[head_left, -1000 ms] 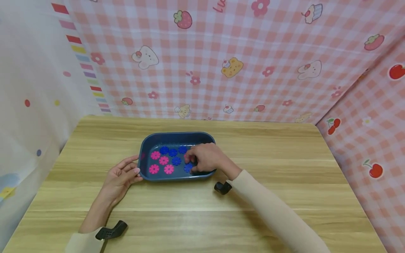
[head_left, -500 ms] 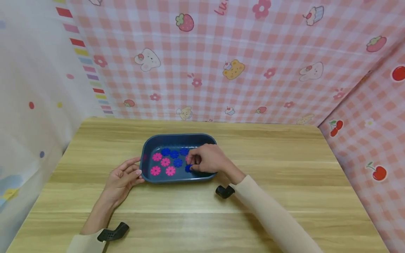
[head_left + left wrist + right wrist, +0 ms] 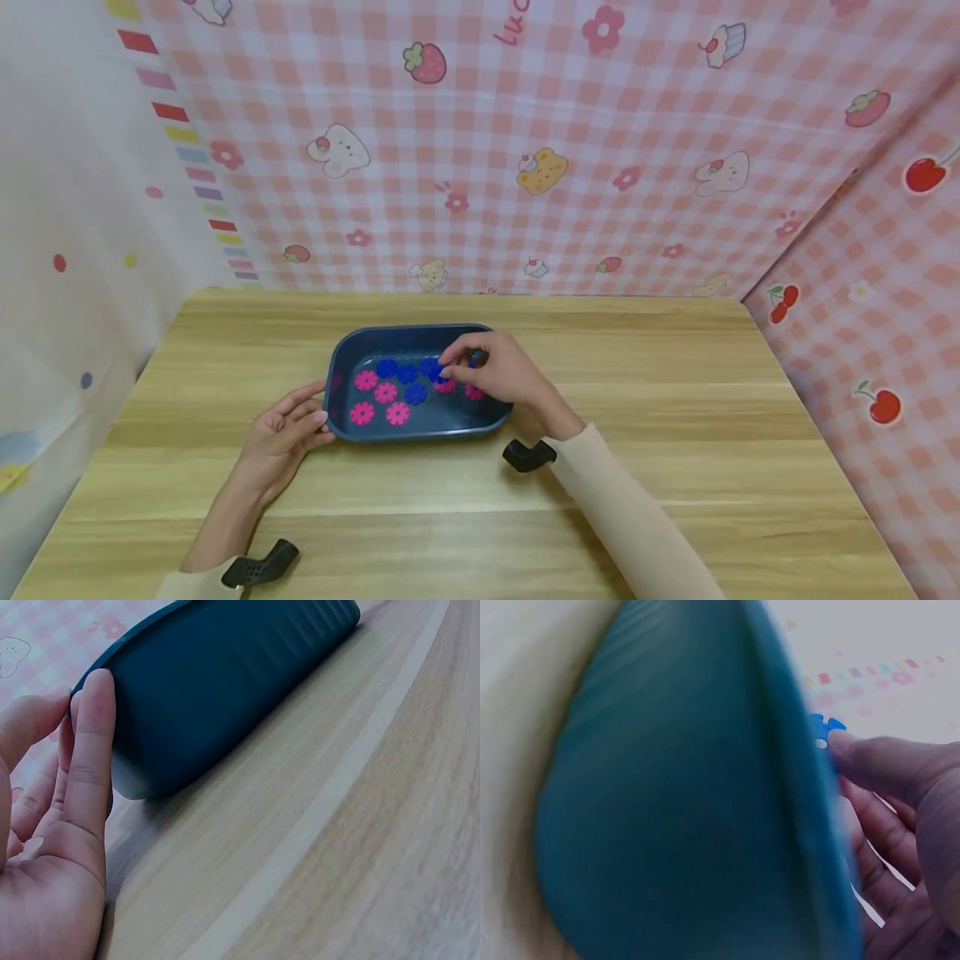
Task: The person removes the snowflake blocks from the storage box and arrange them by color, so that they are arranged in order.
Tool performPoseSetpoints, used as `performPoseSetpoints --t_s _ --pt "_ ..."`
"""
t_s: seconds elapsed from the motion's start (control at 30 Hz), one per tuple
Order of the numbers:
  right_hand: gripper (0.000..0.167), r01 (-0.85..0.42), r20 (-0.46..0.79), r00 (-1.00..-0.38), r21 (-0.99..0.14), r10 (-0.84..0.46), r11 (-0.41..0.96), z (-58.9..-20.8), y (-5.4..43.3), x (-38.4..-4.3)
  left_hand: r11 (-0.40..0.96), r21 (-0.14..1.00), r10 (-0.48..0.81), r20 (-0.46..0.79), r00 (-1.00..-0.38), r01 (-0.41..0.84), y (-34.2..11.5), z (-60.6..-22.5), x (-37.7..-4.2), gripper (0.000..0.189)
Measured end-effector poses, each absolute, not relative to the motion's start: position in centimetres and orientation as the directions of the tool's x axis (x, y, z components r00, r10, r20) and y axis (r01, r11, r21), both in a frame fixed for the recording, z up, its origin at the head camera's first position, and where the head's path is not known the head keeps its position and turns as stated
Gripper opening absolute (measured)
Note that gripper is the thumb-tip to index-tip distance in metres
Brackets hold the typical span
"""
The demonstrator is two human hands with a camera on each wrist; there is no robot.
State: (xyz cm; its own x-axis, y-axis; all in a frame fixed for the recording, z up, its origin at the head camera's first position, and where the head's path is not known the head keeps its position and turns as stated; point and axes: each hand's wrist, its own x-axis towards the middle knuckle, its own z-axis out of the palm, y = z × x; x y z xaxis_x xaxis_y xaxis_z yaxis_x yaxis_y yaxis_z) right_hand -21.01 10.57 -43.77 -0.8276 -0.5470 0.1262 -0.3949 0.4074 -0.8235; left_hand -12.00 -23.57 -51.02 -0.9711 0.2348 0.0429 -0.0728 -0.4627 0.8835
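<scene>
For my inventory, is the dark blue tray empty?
Not empty: the head view shows pink notched discs and blue notched discs in the tray.

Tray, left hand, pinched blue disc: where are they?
Dark blue tray (image 3: 454,415): head view, bare floor.
Left hand (image 3: 279,437): head view, hand's middle.
Notched blue disc (image 3: 823,732): right wrist view, just above its hole.

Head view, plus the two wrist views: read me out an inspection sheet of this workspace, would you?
Surface: flat, pale wood-grain table.
Job's things: dark blue rectangular tray with rounded corners, holding flat pink notched discs and flat blue notched discs.
Clutter: nothing seen.
Hands: left hand holds the tray's left end; right hand pinches a blue disc over the tray; small black device at each wrist.
Cables: nothing seen.
Surroundings: pink-and-white checked cloth with cartoon prints behind and at right; white cloth with coloured dots at left.
</scene>
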Motion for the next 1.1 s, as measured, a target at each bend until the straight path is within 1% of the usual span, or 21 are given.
performPoseSetpoints --t_s 0.2,0.53,0.7,0.93,1.1 --pt "0.003 -0.355 0.156 -0.885 -0.835 -0.439 0.420 -42.7 11.8 -20.6 -0.472 0.878 0.243 0.034 -0.969 -0.087 -23.7 -51.0 -12.0 0.044" --pt "0.010 -0.260 0.134 -0.939 -0.879 -0.317 0.400 -41.9 14.5 -20.1 -0.504 0.859 0.257 0.046 -0.965 -0.094 -23.6 -51.0 -11.9 0.043" --pt "0.014 -0.224 0.123 -0.956 -0.893 -0.267 0.390 -42.3 15.4 -20.2 -0.502 0.860 0.253 0.046 -0.966 -0.090 -23.8 -51.1 -11.8 0.044" --pt "0.017 -0.204 0.142 -0.973 -0.897 -0.182 0.392 -42.9 17.6 -20.7 -0.499 0.862 0.254 0.046 -0.966 -0.090 -23.8 -51.1 -11.9 0.043" --pt "0.023 -0.139 0.107 -0.989 -0.913 -0.103 0.384 -43.7 19.6 -20.9 -0.500 0.861 0.263 0.054 -0.963 -0.088 -23.7 -51.1 -12.0 0.042"
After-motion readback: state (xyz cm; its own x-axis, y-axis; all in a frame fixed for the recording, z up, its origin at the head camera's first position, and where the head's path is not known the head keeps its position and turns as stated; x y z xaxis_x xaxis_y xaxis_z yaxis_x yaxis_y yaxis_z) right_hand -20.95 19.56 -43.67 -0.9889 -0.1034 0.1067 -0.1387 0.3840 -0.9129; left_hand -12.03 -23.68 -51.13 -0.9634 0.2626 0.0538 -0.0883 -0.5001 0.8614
